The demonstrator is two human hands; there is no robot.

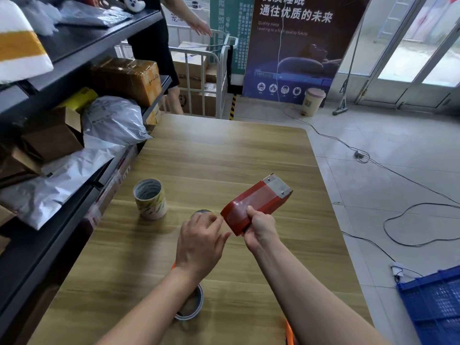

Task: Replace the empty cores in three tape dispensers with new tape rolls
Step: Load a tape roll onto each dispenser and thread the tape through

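Head cam: R hand (261, 229) grips red dispenser (255, 201) at near end.
Long axis runs up-right; L hand (199, 242) just beside near-left edge, grip unclear.

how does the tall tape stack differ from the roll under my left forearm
The tall tape stack stands high, pale with green print, in full view; the low roll is grey, partly hidden by the forearm. The stack sits farther off, the roll nearer. Both stand open end up on the table.
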